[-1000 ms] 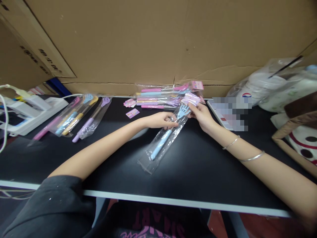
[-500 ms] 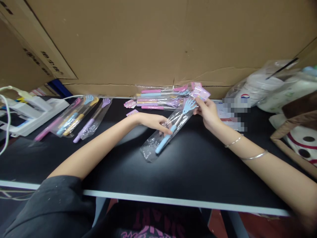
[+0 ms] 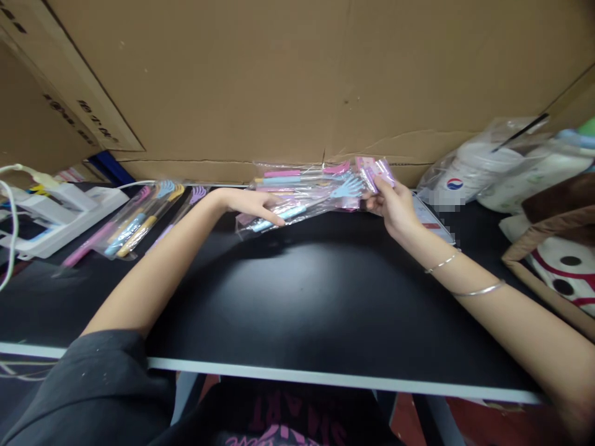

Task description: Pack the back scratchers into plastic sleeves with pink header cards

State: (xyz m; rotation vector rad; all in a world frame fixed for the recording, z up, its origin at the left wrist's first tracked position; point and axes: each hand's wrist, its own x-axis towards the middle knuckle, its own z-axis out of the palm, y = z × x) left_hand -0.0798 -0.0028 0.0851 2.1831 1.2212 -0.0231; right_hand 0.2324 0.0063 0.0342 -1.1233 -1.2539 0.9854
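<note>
A light-blue back scratcher (image 3: 346, 187) in a clear plastic sleeve is held between my two hands, lying nearly crosswise over the pile at the back of the table. My left hand (image 3: 253, 205) grips its handle through the plastic, fingers closed. At the claw end, my right hand (image 3: 389, 201) pinches the sleeve's pink-and-purple header card (image 3: 372, 172). Just behind lies the pile of bagged back scratchers (image 3: 290, 173) in pink, blue and other colours, partly covered by the one I hold. Further left rests a row of bagged back scratchers (image 3: 134, 232); my left forearm hides part of the purple one.
A white power strip (image 3: 79, 214) with plugs stands at the left. To the right are a bagged white cup (image 3: 469, 167) with a straw, a printed sheet (image 3: 430, 220) and a brown-and-white bag (image 3: 553, 248). A cardboard wall (image 3: 279, 80) closes off the back of the black table (image 3: 297, 310).
The blue back scratcher has swung from a steep slant to nearly level, its handle end going up and left over the pile. My left hand moved with it; my right stayed near the card.
</note>
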